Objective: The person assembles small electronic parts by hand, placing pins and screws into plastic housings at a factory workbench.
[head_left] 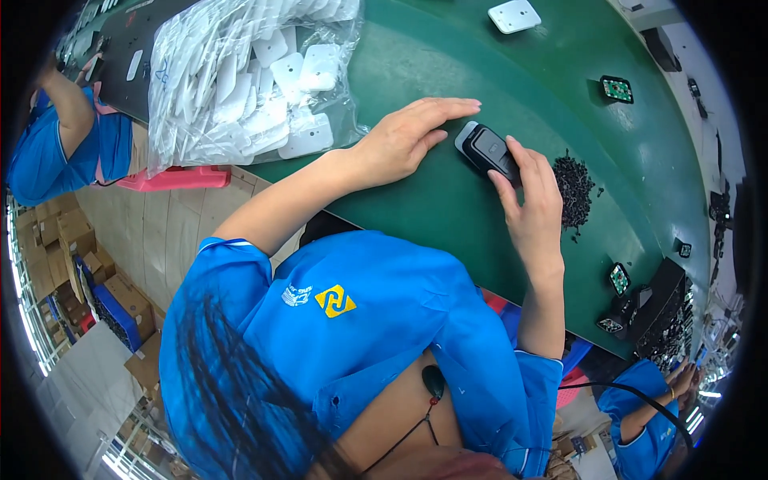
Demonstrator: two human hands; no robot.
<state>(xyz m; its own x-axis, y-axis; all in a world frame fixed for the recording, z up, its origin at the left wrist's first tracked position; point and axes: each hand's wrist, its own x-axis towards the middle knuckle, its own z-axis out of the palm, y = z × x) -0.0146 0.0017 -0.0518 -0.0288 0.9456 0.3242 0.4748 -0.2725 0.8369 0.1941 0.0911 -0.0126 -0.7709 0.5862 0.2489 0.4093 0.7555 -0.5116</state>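
Note:
A small black rounded device [494, 154] with a grey end lies tilted over the green tabletop. My right hand [530, 180] grips its right side, with the thumb at the near edge and the fingers on the far edge. To the left of the device, my left hand [408, 136] rests with its fingers stretched out and nothing visible in them. Its fingertips come near the grey end, apart from it. Just right of my right hand lies a heap of tiny black parts [573, 190].
A clear bag of white plastic covers [264, 88] fills the back left. One white cover [514, 16] lies at the far edge. A black housing with a green circuit board [617, 90] sits far right, and a black box [664, 308] stands near right. Co-workers sit at both sides.

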